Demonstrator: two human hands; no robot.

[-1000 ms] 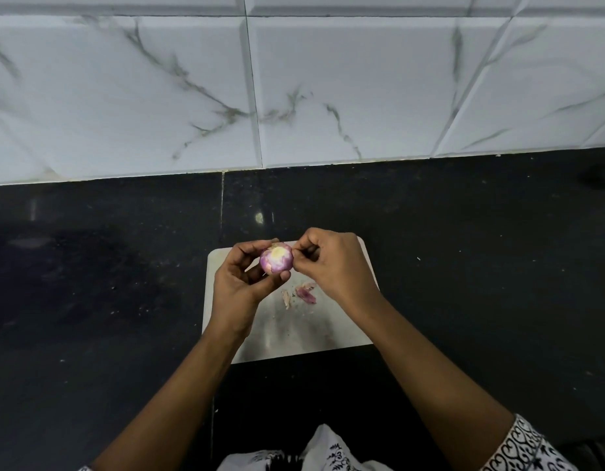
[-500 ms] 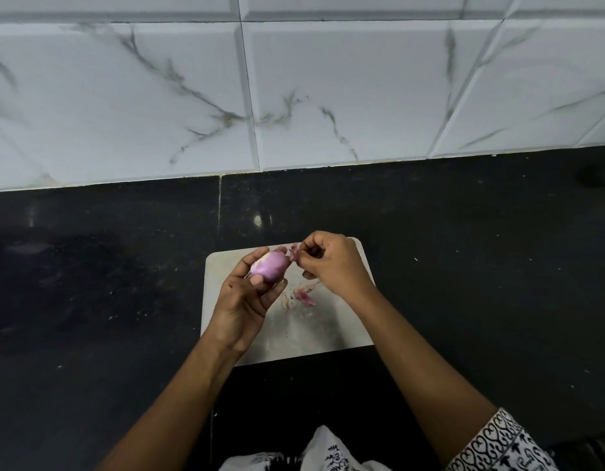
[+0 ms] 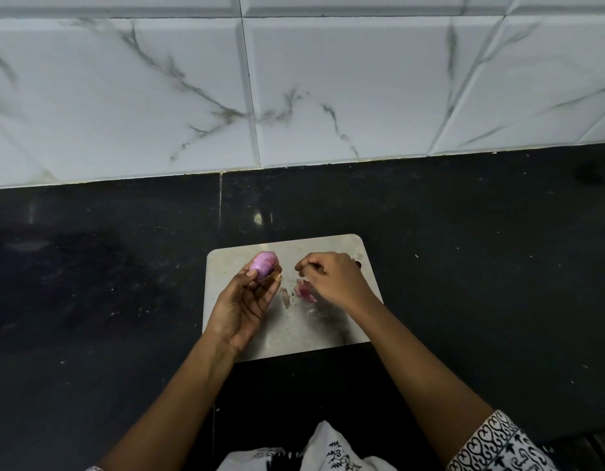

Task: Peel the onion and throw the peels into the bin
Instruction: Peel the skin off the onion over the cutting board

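The left hand [image 3: 243, 300] holds the little purple onion [image 3: 264, 264] up over the board [image 3: 294, 338]. Its grip pinches the onion between the thumb and the fingertips. The right hand [image 3: 335, 278] is just beside it, with its fingers curled in and the tips close together. I cannot tell if that grip has a bit of skin in it or nothing at all. Some peels [image 3: 306, 291] lie on the board by the right hand. I think the peeling is nearly done, since the onion looks smooth. To do it well, turn the onion slowly, look all round for dry skin, and pull it off in small bits so they drop on the board, not on the black counter [image 3: 464, 266]. The fingers hide part of the onion. No bin shows, so I cannot tell where the peels must go.
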